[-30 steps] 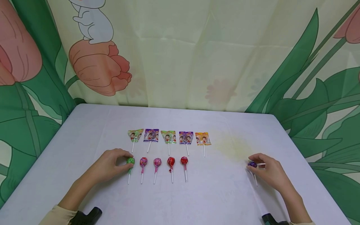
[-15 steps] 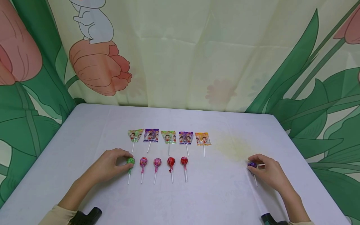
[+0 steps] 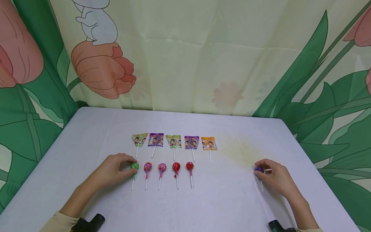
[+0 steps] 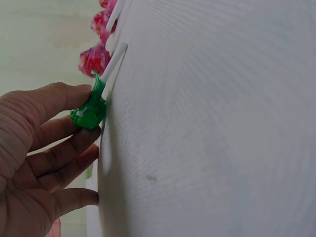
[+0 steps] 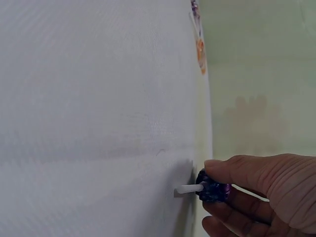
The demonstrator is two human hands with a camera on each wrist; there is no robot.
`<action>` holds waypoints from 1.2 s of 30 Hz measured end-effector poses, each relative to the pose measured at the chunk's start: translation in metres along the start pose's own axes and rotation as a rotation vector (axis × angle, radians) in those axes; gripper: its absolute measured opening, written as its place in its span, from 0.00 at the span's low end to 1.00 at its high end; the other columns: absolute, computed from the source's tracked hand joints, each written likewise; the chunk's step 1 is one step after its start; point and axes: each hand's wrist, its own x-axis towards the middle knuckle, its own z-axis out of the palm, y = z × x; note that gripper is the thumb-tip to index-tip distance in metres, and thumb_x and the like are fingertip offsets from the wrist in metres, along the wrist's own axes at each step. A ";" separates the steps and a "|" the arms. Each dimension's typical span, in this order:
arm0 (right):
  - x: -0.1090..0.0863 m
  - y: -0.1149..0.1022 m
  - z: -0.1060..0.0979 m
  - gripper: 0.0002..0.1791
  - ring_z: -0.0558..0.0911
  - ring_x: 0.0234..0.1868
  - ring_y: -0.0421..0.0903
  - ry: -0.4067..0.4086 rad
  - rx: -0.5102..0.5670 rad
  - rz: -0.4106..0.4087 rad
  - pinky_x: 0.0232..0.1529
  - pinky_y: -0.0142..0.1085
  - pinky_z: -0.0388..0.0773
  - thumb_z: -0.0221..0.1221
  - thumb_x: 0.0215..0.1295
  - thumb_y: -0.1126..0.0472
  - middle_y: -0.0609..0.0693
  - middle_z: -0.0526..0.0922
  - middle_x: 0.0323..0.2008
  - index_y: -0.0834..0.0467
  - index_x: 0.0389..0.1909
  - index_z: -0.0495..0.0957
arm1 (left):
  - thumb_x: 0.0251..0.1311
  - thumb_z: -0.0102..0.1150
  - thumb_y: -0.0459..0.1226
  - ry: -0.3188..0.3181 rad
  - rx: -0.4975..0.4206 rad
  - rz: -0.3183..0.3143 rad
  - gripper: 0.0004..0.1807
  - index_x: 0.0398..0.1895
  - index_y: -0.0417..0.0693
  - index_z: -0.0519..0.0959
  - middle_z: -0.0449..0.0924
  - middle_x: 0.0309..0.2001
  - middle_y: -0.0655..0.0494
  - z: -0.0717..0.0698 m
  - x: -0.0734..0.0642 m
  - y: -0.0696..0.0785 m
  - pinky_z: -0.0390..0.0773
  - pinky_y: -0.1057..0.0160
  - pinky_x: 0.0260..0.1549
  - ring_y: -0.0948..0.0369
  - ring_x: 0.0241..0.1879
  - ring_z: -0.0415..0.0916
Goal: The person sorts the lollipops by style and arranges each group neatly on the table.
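At the left end of the front row, my left hand (image 3: 114,169) pinches a green-wrapped lollipop (image 4: 90,114) by its head, between thumb and fingers. Its white stick points toward the near side, close to the tabletop. Off to the right, my right hand (image 3: 276,177) pinches a dark purple-wrapped lollipop (image 5: 213,187) by the head. One white stick (image 3: 261,186) hangs below those fingers. A second white sliver (image 3: 268,169) shows between that thumb and the fingers in the head view. Beside the green lollipop lies a pink lollipop (image 3: 147,166).
Another pink lollipop (image 3: 162,167) and two red lollipops, one of them a red lollipop (image 3: 189,166), continue the front row. Behind lies a row of flat-bagged lollipops, ending in an orange bag (image 3: 209,143). A white cloth (image 3: 226,203) covers the table; a printed curtain (image 3: 185,64) hangs behind.
My right hand has shifted very slightly left with the purple lollipop, and the lower stick has swung a little left. My left hand and the rows have stayed put.
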 end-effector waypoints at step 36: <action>0.017 -0.046 0.021 0.13 0.84 0.43 0.50 -0.009 0.070 -0.106 0.51 0.55 0.83 0.71 0.60 0.68 0.53 0.87 0.43 0.62 0.45 0.83 | 0.54 0.76 0.37 0.009 0.008 0.005 0.14 0.44 0.45 0.87 0.87 0.44 0.54 -0.001 0.001 -0.001 0.80 0.41 0.54 0.49 0.51 0.82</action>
